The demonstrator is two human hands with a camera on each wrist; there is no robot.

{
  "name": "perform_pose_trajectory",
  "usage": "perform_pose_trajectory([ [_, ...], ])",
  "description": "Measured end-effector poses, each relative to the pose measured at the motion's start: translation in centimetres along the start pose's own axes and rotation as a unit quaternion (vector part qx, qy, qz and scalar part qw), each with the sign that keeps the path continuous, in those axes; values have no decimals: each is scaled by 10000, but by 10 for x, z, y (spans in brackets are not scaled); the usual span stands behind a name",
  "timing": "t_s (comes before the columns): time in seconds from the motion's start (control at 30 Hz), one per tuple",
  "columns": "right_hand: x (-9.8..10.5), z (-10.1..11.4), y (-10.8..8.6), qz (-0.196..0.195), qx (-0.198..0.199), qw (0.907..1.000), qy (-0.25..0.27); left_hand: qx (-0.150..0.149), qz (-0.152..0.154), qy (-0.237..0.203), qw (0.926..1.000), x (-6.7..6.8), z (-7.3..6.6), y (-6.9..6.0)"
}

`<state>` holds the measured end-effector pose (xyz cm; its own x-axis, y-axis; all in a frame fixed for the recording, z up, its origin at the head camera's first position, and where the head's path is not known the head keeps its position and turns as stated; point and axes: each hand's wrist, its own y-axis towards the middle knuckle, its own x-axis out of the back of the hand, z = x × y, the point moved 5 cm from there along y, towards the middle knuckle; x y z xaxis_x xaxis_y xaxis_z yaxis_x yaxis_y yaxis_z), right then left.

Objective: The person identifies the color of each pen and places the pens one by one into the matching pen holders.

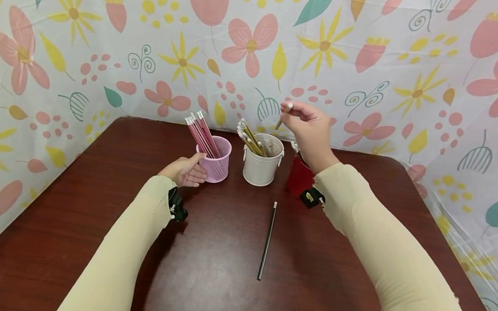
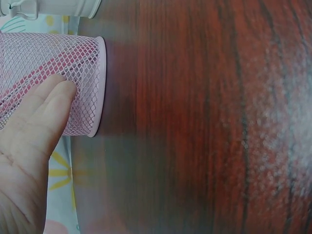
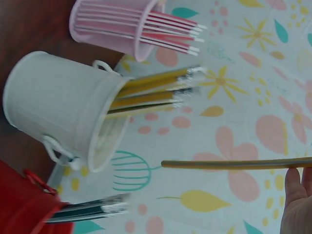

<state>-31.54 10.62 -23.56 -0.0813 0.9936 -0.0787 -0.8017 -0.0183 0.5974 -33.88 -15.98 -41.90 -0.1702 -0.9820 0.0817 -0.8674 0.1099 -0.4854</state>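
Note:
My right hand (image 1: 309, 133) pinches a gold pencil (image 3: 234, 164) near its eraser end, above and between the white bucket (image 1: 259, 171) and the red bucket (image 1: 298, 181). The pencil's lower end hangs free, apart from the buckets. Several gold pencils (image 1: 250, 138) lean to the left inside the white bucket. At the left, my left hand (image 1: 186, 170) rests against the pink mesh cup (image 1: 219, 168) with its fingers straight and its thumb at the rim. Pink pencils (image 1: 202, 134) with white erasers lean out of that cup.
A single black pencil (image 1: 267, 240) lies on the dark wooden table (image 1: 213, 270) in front of the white bucket. Dark pencils (image 3: 87, 210) stand in the red bucket, partly hidden by my right hand in the head view. A flowered cloth (image 1: 247, 87) hangs behind the table.

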Motion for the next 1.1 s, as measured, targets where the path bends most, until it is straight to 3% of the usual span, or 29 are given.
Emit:
perform_pose_trajectory([
  [0.17,-12,7,15,236,67,9989,-407,-20,-41,10,10000,-1,1,1],
  [0.43,-13,2,32,296,-371,9941,-976,-56,-18,-3,10000,-1,1,0],
  [0.73,-12,-32,22,381,-471,9824,-1767,-51,-17,-66,10000,0,1,1],
  [0.93,-12,-59,9,784,-799,9603,-2557,-45,-49,-21,10000,-2,2,1],
  [1.1,-14,-74,4,1007,-1004,9459,-2918,-82,-131,-3,9999,1,0,0],
])
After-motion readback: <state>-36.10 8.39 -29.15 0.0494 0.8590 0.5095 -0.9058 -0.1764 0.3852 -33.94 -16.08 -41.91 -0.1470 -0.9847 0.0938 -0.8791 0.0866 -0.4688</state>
